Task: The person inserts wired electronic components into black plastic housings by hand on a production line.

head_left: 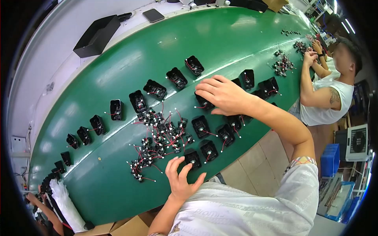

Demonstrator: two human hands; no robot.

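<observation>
My right hand (222,96) reaches across the table with fingers spread and gently curved over a black plastic housing (202,103). Its fingers hide part of that housing, so I cannot tell whether they touch it. Lower down, my left hand (182,179) is open, thumb and fingers apart. Its fingertips are by the near edge of another black housing (193,159), which has a small part inside. Left of both hands lies a tangled pile of small black parts with red wires (161,131) and white connectors.
More black housings (156,89) stand in rows on the green table (118,173). A co-worker (328,86) sits at right beside another pile of parts (282,64). A black tray (96,36) and phone (153,15) lie beyond the far edge. A white plastic-wrapped roll (67,204) is lower left.
</observation>
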